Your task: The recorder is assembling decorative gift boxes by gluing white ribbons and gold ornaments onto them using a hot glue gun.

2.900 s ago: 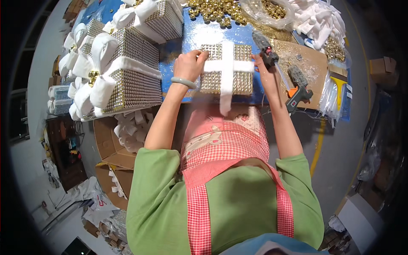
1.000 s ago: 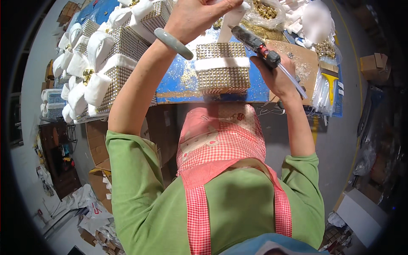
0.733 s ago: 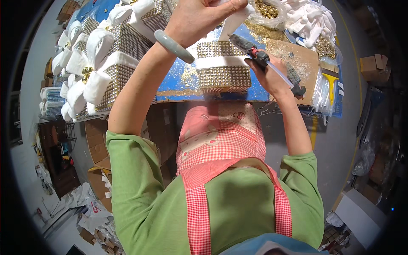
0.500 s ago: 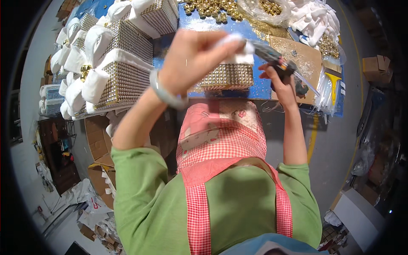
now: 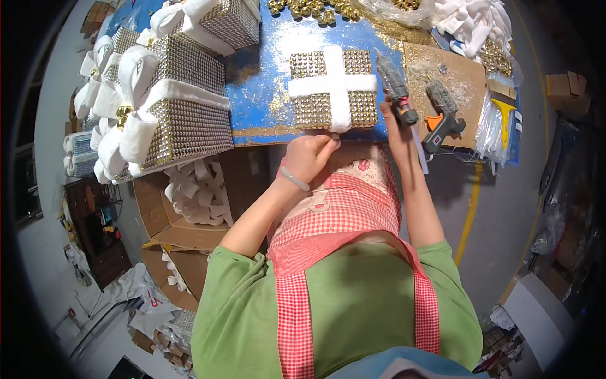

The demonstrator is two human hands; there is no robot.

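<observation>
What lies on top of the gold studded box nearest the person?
A white fluffy ribbon cross lies over the gold studded square box. The left hand pinches its lower end at the near edge. The blue table beneath the box is covered.

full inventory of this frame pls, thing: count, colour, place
studded gift box: 1, gold with white ribbon cross, on blue table in front of person
blue table: 1, blue with gold glitter, top centre
finished gift boxes: a stack, number unclear, gold with white bows, left of table
glue gun: 1, dark, in right hand
second glue gun: 1, dark with orange trigger, lying on cardboard sheet
cardboard sheet: 1, brown, right of box
gold bells: a pile, top edge
white bows: a pile, top right
carton of white bows: 1, brown, below table at left
left hand: at box's near edge, pale bangle on wrist
right hand: gripping glue gun
</observation>
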